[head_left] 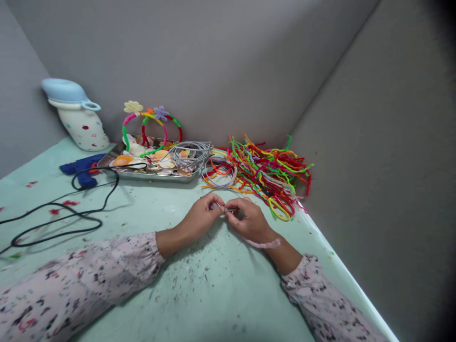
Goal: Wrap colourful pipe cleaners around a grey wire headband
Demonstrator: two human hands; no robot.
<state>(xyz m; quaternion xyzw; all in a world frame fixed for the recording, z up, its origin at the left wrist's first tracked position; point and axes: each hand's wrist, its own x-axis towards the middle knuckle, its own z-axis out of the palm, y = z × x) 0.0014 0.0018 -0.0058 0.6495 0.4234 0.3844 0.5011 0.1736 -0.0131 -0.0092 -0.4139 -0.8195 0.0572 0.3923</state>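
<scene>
My left hand (201, 214) and my right hand (251, 219) meet above the table, thumbs and fingertips pinched close together. A pale pink pipe cleaner (265, 245) runs from the pinch, its loose tail passing under my right hand to the wrist. A small lilac bit shows at my left fingertips, partly hidden by the fingers. Thin grey wire seems to lie in the pinch too, but its shape is unclear. Just beyond my hands are wire hoops (235, 176), some wrapped in coloured fuzz, beside a heap of loose, many-coloured pipe cleaners (263, 168).
Behind my hands, a metal tray (156, 177) holds shells, a coil of grey wire (192, 154) and fuzzy hoops with flowers (161, 113). A blue glue gun (83, 168) with a looping black cord (81, 214) lies left. A blue-lidded bottle (80, 121) leans at the wall.
</scene>
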